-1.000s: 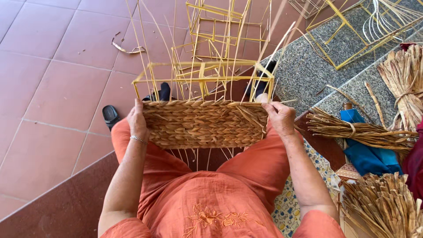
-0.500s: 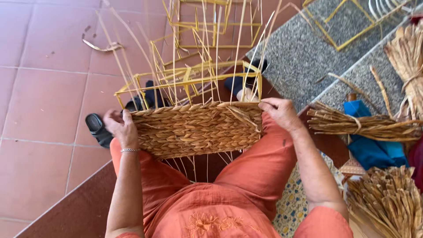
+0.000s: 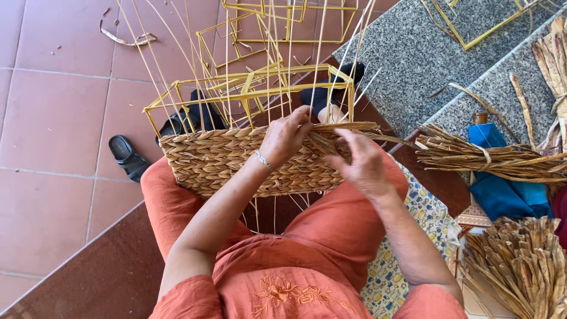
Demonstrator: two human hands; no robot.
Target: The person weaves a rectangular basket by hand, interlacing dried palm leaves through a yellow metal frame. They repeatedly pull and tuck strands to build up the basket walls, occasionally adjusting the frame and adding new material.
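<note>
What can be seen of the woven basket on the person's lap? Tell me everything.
The woven basket is half finished: a rectangular yellow metal frame with a braided wall of tan dried fibre round its lower part. Thin pale stakes stick up above the weave and below it. It lies tilted on the orange-clad knees. The left hand and right hand meet at its upper edge, working a strand.

Single head-worn camera, looking steeply down, close over lap and floor
</note>
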